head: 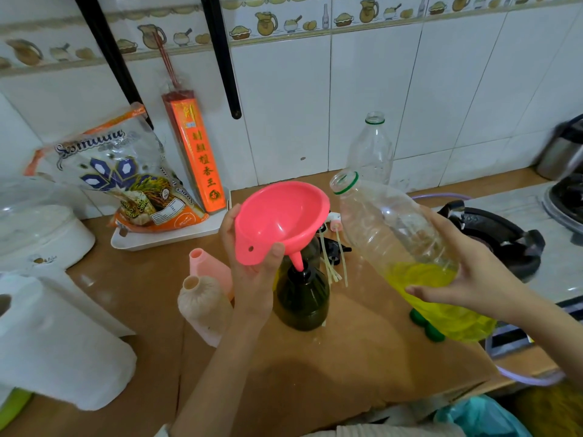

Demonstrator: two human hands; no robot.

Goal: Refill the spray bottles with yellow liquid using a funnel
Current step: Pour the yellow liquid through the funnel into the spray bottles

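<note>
Left hand gripping pink funnel, right hand gripping tilted bottle; behind, seemingly spray heads, half hidden.

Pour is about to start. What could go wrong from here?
1. The pink funnel sits tilted in the dark spray bottle, steadied only by the left hand; liquid could slop over its low rim.
2. The right hand holds the big uncapped bottle of yellow liquid one-handed; a surge might overshoot the funnel.

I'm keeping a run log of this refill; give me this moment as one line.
left hand: holds funnel in dark bottle | right hand: holds tilted clear bottle | yellow liquid: not yet pouring
</note>
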